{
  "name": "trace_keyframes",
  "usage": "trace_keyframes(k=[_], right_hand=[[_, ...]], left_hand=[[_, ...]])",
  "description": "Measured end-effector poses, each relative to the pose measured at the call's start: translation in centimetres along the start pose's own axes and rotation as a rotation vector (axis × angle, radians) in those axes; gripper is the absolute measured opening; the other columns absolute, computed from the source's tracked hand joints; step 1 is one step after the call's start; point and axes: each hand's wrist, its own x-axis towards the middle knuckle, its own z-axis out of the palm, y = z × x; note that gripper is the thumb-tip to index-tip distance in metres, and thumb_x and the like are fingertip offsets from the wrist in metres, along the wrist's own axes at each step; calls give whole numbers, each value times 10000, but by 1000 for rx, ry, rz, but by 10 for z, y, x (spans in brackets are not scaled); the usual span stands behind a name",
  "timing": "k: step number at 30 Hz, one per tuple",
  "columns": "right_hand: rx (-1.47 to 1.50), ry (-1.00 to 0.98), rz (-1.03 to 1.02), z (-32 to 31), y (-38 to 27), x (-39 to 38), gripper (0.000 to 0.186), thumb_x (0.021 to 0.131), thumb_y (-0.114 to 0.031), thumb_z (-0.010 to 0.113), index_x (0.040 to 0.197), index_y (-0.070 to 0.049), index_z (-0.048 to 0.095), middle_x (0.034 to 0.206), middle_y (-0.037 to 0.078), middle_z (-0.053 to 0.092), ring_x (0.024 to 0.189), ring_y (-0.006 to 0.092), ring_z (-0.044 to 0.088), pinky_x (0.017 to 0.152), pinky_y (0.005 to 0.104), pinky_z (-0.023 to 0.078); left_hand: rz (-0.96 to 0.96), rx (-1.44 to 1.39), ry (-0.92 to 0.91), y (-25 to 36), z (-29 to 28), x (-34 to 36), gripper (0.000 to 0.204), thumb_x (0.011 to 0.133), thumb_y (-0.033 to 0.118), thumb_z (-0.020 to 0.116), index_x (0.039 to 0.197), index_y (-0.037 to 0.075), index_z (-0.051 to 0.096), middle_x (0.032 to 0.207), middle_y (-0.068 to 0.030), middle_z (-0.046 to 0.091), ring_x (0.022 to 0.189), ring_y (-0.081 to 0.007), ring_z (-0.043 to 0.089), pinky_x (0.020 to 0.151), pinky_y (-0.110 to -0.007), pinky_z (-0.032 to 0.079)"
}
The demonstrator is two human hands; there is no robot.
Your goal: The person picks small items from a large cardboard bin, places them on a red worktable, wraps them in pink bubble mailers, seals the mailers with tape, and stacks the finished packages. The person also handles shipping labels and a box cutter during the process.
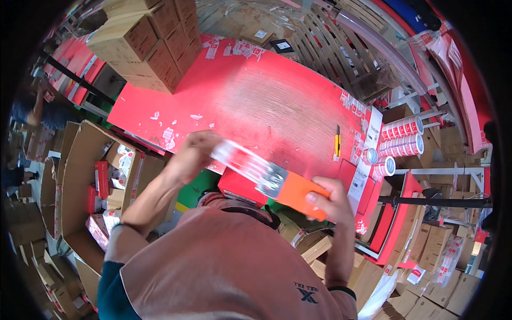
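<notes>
- The red worktable (261, 98) is spread beneath the action, its top worn pale in the middle; by the look of it, any loose tape could be snagged on that surface.
- At the far left corner, a carton stack (140, 48) is piled high; it could be toppled if hard knocked.
- Beside the near left edge, an open carton (80, 192) is seen with mixed packages inside.
- On the right edge, printed tape rolls (401, 145) are lined up; some could be sent rolling by a stray elbow.
- And here, over the near edge, the orange tape dispenser (300, 193) is gripped firmly by the right hand (333, 201); if it is tilted too sharply, the tape could be torn askew.
- The strip of tape (241, 160) is stretched in the air, its free end pinched by the left hand (196, 152); should tension be lost, it could be folded onto itself.
- A yellow knife (337, 144) is left lying near the rolls; whether its blade is exposed cannot be told.
- Small white scraps (168, 137) are stuck about the tabletop.
</notes>
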Motion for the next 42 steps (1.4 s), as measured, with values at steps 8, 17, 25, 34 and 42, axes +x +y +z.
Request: trace_keyframes(k=[8,17,25,34,42], right_hand=[[-37,-129,262,-20,61,16,264,928,-222,652,915,42,664,613,36,577,462,123,585,417,265,457],[49,-271,241,-54,78,-10,362,944,-332,673,1039,18,677,649,53,624,559,116,619,522,293,493],[-1158,-69,-2,3,63,5,337,833,-360,685,841,-29,745,704,155,693,709,318,710,699,434,552],[-1351,513,298,-21,225,-27,323,827,-356,692,930,-50,680,795,116,693,781,353,689,743,484,515],[-426,587,-130,73,259,-7,1139,649,-378,909,1523,2,283,1500,230,405,1420,395,359,1162,489,301]], left_hand=[[-406,46,-97,-208,-49,-27,491,1065,299,432,1437,-20,442,1333,-142,591,1209,-223,545,1040,-366,427],[546,1573,-664,-67,31,6,931,936,662,445,1552,1,220,1607,-193,253,1513,-355,170,1232,-526,99],[956,1668,-1067,-35,92,27,550,908,520,568,1170,51,685,1278,-105,652,1348,-292,494,1212,-545,184],[443,2464,-1769,-76,175,11,387,816,337,658,1093,84,752,1173,-159,694,1173,-393,605,1019,-753,329],[481,2321,-1795,36,171,84,256,799,203,636,1019,96,712,992,-136,707,967,-398,659,868,-614,469]])
